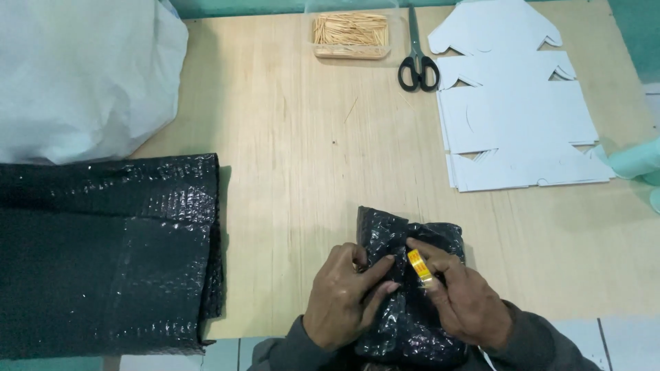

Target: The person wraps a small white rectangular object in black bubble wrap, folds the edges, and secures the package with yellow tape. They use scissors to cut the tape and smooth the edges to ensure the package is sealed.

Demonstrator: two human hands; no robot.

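A small parcel wrapped in black bubble wrap (405, 233) lies at the near edge of the wooden table (295, 158). My left hand (344, 299) presses its left side, thumb stretched across the folded wrap. My right hand (464, 302) rests on the parcel's right side and pinches a small yellow-orange roll of tape (419, 266) between thumb and fingers, right on the fold.
A big sheet of black bubble wrap (103, 254) covers the table's left end, with a white bag (82, 75) behind it. At the back stand a clear box of toothpicks (350, 34) and black-handled scissors (417, 65). A stack of flat white box blanks (515, 117) lies at the right.
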